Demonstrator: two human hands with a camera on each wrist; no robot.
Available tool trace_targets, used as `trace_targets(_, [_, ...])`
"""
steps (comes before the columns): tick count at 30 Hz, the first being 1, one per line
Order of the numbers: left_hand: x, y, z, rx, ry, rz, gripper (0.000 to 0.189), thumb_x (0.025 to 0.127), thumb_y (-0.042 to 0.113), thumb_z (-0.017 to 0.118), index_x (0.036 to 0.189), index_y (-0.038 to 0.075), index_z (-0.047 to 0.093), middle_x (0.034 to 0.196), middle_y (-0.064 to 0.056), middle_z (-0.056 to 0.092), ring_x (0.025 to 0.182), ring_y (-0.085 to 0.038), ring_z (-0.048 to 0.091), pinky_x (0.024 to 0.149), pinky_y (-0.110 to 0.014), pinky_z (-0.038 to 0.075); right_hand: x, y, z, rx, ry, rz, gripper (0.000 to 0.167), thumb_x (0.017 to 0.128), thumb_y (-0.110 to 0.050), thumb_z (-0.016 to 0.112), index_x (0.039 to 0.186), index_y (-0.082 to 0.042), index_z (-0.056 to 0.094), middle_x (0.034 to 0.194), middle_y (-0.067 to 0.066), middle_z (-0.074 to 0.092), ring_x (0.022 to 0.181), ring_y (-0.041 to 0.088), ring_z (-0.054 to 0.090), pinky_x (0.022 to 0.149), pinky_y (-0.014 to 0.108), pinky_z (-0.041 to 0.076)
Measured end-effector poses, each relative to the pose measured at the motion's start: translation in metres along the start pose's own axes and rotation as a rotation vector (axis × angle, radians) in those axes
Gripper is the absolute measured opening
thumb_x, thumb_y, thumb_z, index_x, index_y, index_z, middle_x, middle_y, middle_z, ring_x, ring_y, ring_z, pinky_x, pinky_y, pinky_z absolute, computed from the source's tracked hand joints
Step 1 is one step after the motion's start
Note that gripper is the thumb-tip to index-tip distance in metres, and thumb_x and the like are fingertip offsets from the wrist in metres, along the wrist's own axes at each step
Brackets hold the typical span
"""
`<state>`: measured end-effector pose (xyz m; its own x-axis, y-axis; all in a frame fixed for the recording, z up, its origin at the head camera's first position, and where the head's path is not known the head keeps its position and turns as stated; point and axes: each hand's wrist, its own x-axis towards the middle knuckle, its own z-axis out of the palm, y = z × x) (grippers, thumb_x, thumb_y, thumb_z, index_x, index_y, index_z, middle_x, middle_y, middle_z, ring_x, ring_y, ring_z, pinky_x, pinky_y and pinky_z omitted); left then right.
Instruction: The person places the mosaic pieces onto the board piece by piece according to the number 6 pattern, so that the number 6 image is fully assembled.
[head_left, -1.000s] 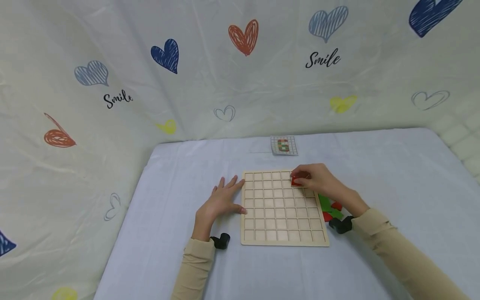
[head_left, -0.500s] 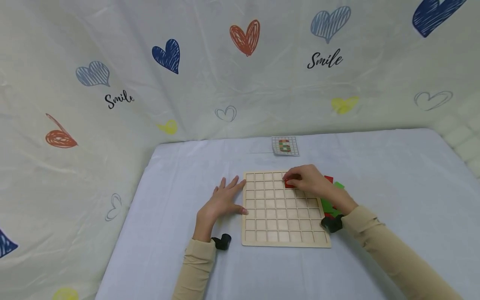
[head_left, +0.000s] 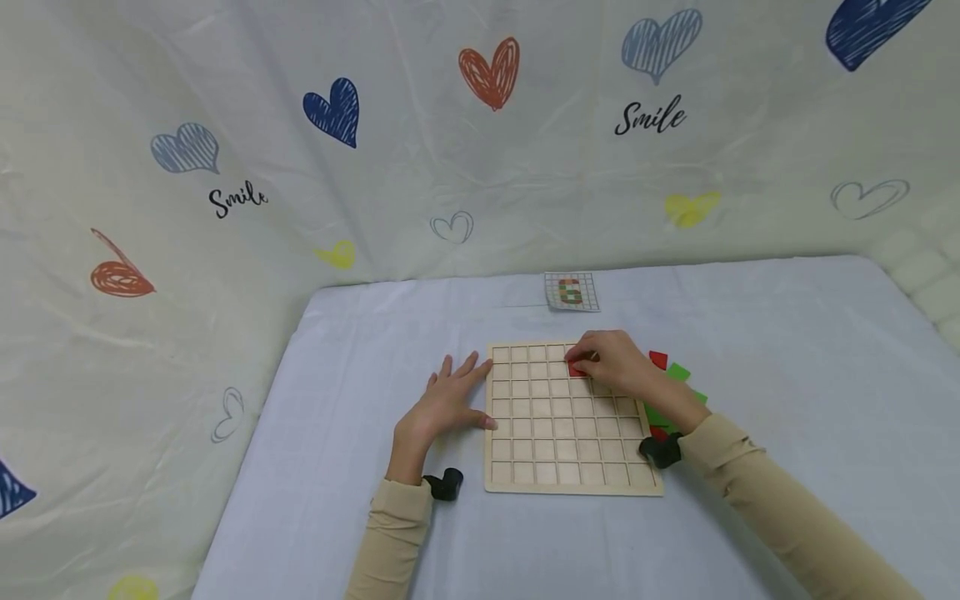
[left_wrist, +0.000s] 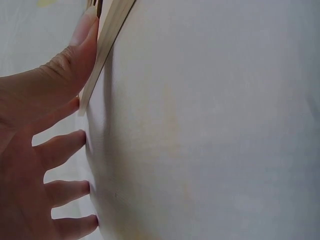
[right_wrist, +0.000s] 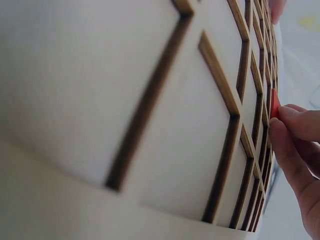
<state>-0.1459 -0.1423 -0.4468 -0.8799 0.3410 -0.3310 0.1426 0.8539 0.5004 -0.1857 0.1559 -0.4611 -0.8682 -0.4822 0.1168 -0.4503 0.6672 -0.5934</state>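
A pale wooden grid board [head_left: 551, 429] lies flat on the white-covered table. My left hand [head_left: 442, 404] rests at its left side with fingers spread, the thumb and index fingertip on the rim. In the left wrist view, the thumb lies against the board's edge [left_wrist: 106, 50] and the other fingertips touch the cloth. Over the upper part of the grid, my right hand [head_left: 618, 364] pinches a red square tile [head_left: 576, 371] between thumb and fingers. The right wrist view shows the tile [right_wrist: 274, 103] at the cells, its far side covered by the fingertips.
Several green tiles [head_left: 677, 372] and red tiles [head_left: 658, 359] lie loose by the board's right edge, partly under my right forearm. A small card [head_left: 572, 292] with a coloured grid pattern lies behind the board. A printed cloth [head_left: 405, 167] hangs at the back.
My right hand has moved left along the upper grid with the red tile, which now sits flatter over a cell. More loose tiles show at the right. My left hand has stayed put.
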Motion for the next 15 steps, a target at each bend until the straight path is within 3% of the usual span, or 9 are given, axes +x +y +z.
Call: trace_targets(15, [0.0005, -0.0037, 0.0013, 0.001, 0.003, 0.004, 0.1, 0.079, 0.036, 0.089, 0.162, 0.023, 0.035, 0.172, -0.004, 0.018, 0.159, -0.044, 0.0, 0.127, -0.063, 0.007, -0.0093, -0.0056, -0.0065, 0.038, 0.056, 0.032, 0.014, 0.089, 0.005, 0.073, 0.102, 0.002, 0.076, 0.095, 0.012, 0.076, 0.086, 0.027, 0.073, 0.078, 0.042, 0.063])
